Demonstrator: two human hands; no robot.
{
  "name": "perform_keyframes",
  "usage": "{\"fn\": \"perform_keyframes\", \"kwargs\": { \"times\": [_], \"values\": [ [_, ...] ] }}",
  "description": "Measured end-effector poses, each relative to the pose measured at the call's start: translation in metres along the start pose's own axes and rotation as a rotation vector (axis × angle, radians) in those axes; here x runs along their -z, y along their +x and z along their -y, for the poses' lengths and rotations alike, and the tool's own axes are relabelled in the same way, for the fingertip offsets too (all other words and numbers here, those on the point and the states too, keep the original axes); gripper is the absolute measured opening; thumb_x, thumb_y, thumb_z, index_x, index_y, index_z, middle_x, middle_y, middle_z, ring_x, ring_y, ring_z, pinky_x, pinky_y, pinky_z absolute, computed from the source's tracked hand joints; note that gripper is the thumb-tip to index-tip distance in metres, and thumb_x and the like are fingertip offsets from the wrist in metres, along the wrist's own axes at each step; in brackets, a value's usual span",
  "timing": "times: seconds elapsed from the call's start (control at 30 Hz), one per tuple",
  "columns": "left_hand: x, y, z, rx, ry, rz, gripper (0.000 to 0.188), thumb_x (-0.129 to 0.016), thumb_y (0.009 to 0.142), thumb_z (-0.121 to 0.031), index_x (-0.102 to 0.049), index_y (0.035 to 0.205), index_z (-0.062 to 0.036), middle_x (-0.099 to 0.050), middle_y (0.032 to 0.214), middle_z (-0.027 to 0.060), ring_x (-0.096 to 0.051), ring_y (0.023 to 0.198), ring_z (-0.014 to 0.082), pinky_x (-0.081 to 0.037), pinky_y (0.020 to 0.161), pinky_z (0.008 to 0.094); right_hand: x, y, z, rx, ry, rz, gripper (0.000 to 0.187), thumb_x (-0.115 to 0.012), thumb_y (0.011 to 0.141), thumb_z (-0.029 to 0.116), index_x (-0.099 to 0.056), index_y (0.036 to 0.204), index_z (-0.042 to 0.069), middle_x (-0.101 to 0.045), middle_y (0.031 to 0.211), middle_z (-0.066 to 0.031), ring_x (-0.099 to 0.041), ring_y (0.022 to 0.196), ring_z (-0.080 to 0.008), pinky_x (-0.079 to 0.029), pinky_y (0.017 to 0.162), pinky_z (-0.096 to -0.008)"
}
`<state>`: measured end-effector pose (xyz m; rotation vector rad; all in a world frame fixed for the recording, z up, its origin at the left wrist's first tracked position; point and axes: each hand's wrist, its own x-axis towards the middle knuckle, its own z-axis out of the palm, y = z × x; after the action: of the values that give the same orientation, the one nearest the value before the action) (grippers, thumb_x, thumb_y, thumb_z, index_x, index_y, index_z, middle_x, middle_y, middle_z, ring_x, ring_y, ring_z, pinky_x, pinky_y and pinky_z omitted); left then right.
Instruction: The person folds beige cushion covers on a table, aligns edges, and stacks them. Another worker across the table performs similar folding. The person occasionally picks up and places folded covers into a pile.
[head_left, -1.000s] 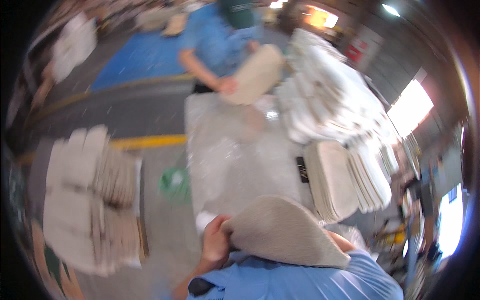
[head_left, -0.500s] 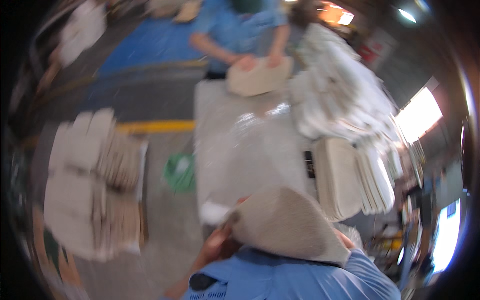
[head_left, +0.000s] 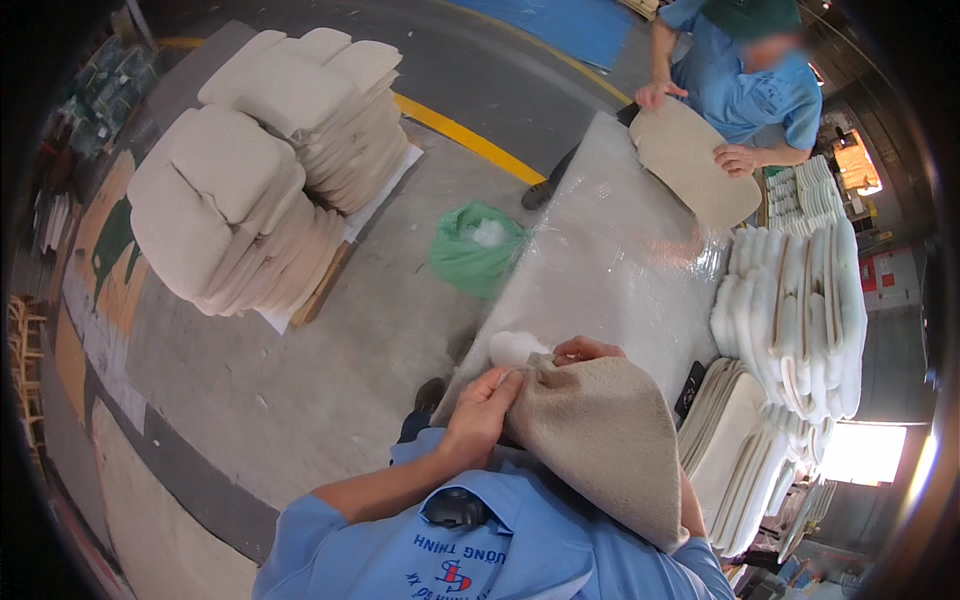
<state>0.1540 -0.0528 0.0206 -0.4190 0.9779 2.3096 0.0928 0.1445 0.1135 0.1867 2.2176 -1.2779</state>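
Close to my chest I hold a beige fabric cushion pad [head_left: 600, 430], tilted, its wide end hanging toward my right forearm. My left hand [head_left: 478, 412] is closed, thumb and fingers pinching the pad's narrow corner. Behind the upper edge, my right hand [head_left: 588, 349] is curled around the pad; most of that hand is hidden by the fabric. A tuft of white stuffing [head_left: 517, 348] lies on the table just beyond my fingers. The table [head_left: 610, 270] has a shiny clear plastic cover.
Tall stacks of beige cushions [head_left: 240, 170] stand on the left. A green bag [head_left: 475, 250] with white fluff sits on the floor beside the table. Across it, a co-worker [head_left: 750, 90] handles another beige pad [head_left: 690, 160]. Piled white padding [head_left: 790, 310] and beige pads [head_left: 722, 400] line the right side.
My view has turned left, so the table and co-worker now appear farther right. My left hand has come up onto the pad's corner, and the pad stays in my hands.
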Motion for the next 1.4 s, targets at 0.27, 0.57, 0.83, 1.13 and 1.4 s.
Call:
{"fn": "perform_keyframes", "kwargs": {
  "times": [0.27,0.57,0.83,1.13,1.4],
  "values": [
    [0.027,0.071,0.013,-0.091,0.265,-0.269,0.028,-0.051,0.114,-0.028,-0.064,0.117,-0.0035,-0.069,0.103,0.0018,-0.059,0.093,0.0103,-0.049,0.085,0.0293,0.002,0.066,-0.031,0.226,0.102,0.154,0.015,-0.073,0.094,0.014,-0.074,0.105,0.004,-0.074,0.095,-0.0033,-0.068,0.088,-0.0099,-0.055,0.080,-0.0280],
    [0.078,0.108,0.052,-0.024,0.683,-0.361,0.032,-0.063,0.105,-0.021,-0.060,0.132,-0.0040,-0.068,0.121,0.0127,-0.063,0.104,0.0212,-0.051,0.092,0.0358,-0.028,0.138,-0.152,0.156,0.712,0.355,0.019,-0.063,0.103,0.015,-0.070,0.119,0.006,-0.070,0.113,-0.0016,-0.065,0.101,-0.0100,-0.054,0.086,-0.0274],
    [0.101,0.146,-0.023,0.144,0.685,0.548,0.081,-0.070,0.088,0.002,-0.042,0.162,-0.0181,-0.051,0.155,0.0037,-0.048,0.140,0.0240,-0.044,0.112,0.0389,-0.006,0.113,-0.134,0.135,0.357,0.049,0.030,-0.069,0.102,0.021,-0.068,0.128,0.005,-0.070,0.119,-0.0042,-0.064,0.111,-0.0149,-0.051,0.099,-0.0343],
    [0.094,0.165,-0.029,0.159,1.073,0.730,0.067,-0.077,0.092,-0.008,-0.052,0.154,-0.0100,-0.059,0.152,0.0104,-0.054,0.140,0.0249,-0.044,0.116,0.0410,0.058,-0.156,-0.098,0.084,0.477,0.115,0.067,-0.083,0.092,0.038,-0.058,0.147,0.008,-0.069,0.131,-0.0083,-0.064,0.120,-0.0218,-0.051,0.100,-0.0355],
    [0.074,0.156,-0.012,0.139,1.097,0.550,0.059,-0.075,0.098,-0.017,-0.054,0.153,-0.0043,-0.060,0.150,0.0122,-0.060,0.132,0.0242,-0.049,0.112,0.0387,-0.007,-0.244,-0.132,-0.048,0.070,-0.276,0.063,-0.091,0.078,0.025,-0.064,0.132,0.006,-0.070,0.121,-0.0142,-0.066,0.117,-0.0361,-0.053,0.097,-0.0431]
  ]
}}
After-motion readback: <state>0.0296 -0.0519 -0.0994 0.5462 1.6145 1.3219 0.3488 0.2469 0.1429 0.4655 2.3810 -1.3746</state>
